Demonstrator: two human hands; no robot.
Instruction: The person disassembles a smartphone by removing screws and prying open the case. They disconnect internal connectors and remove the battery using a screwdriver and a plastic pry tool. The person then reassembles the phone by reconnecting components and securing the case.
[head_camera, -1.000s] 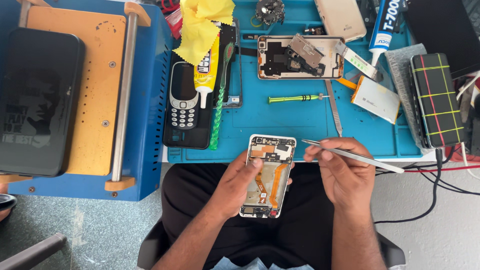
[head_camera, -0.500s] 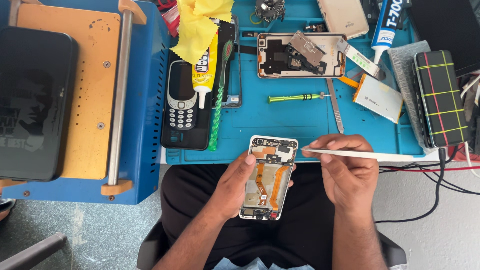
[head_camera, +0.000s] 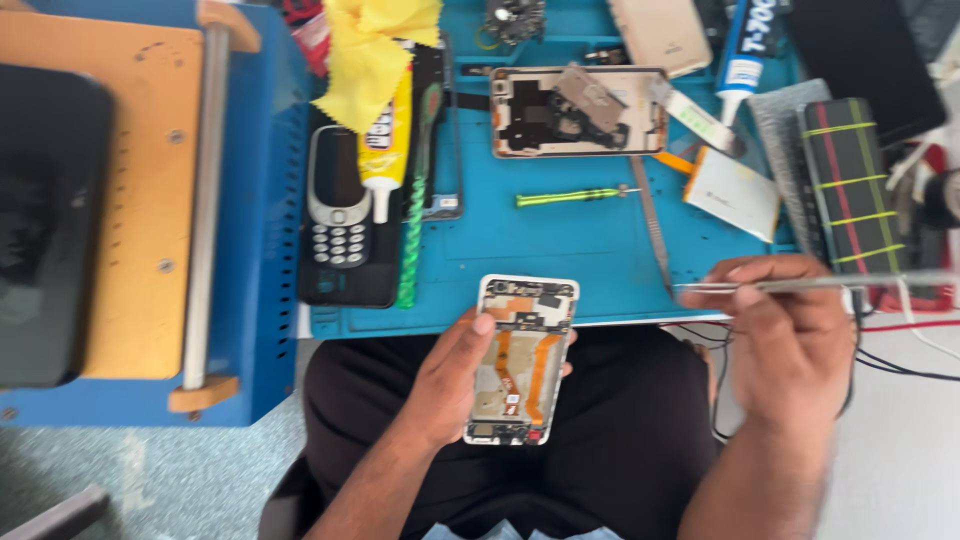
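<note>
With its back cover off and boards and orange flex cables bare, the opened phone (head_camera: 520, 360) lay gripped in the left hand (head_camera: 455, 375) over the lap, while the right hand (head_camera: 790, 335), at three o'clock, pinched metal tweezers (head_camera: 800, 284), internal work seemingly unfinished.

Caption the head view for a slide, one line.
Left hand holds an opened phone over the lap; right hand grips metal tweezers beside the blue repair mat.

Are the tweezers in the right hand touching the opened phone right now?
Apart. In the head view the tweezers, held in the right hand, point left with blue mat showing between their tip and the opened phone, which the left hand holds.
</note>
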